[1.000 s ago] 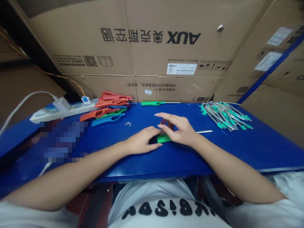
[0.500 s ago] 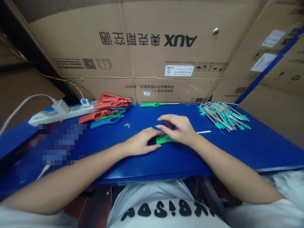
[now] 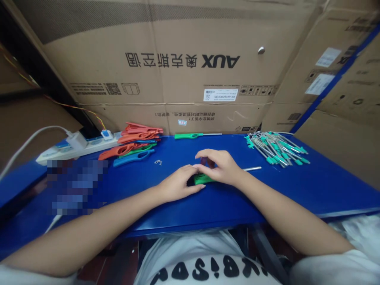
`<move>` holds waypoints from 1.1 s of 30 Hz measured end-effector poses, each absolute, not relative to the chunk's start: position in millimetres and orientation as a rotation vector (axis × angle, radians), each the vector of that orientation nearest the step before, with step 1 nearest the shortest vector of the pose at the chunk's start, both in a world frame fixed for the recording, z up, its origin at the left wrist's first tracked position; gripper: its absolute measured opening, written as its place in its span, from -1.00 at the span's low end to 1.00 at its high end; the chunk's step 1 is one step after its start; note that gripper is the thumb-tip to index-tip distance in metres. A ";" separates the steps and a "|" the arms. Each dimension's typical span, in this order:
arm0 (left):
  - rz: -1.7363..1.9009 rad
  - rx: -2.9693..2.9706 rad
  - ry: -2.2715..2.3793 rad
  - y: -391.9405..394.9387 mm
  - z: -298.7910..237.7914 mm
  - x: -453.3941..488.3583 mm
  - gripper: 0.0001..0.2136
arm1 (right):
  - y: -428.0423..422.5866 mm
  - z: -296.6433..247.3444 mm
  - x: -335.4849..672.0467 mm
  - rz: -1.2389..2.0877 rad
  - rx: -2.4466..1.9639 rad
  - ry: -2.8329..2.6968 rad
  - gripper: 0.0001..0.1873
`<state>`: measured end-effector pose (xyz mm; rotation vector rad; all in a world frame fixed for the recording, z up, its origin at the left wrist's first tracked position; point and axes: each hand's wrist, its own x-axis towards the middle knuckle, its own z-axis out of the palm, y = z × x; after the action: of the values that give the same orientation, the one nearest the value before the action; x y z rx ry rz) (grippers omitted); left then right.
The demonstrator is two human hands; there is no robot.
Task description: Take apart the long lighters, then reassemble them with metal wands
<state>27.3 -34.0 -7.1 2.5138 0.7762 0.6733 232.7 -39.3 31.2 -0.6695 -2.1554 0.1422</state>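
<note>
A green plastic handle (image 3: 202, 180) with a metal tube (image 3: 252, 169) running out to its right lies on the blue table (image 3: 297, 190). My left hand (image 3: 178, 184) is curled round the handle's left end and holds it down. My right hand (image 3: 219, 166) sits over the handle, fingers pinched on a small dark purple part (image 3: 204, 161) at its top. Most of the handle is hidden under both hands.
A stack of orange, green and blue handles (image 3: 133, 142) lies at the back left beside a white power strip (image 3: 71, 144). One finished green lighter (image 3: 192, 135) lies at the back centre. Several metal tubes with teal ends (image 3: 274, 148) are heaped at the back right. A small metal clip (image 3: 159, 162) lies loose. Cardboard boxes (image 3: 178, 59) wall the rear.
My right hand's fingers have lowered and closed tighter onto the small part on the handle. My left hand has stayed in place. The view has tilted slightly.
</note>
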 end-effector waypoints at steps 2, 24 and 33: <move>0.694 2.480 0.798 -35.7 -8.5 31.2 -0.79 | -40.9 34.9 231.5 0.309 -0.675 -2.194 -0.65; 0.573 2.566 1.297 98.5 13.7 -10.4 -0.75 | 31.7 34.6 375.0 -0.308 -1.594 -1.735 -0.94; 0.739 2.490 1.410 126.0 -3.9 -8.7 -0.69 | 37.6 30.1 383.1 -0.171 -2.057 -1.835 -0.88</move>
<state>-8.7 126.0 -3.9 2.4903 1.4102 0.7395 383.1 37.6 30.1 -2.0570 -1.8354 -0.1707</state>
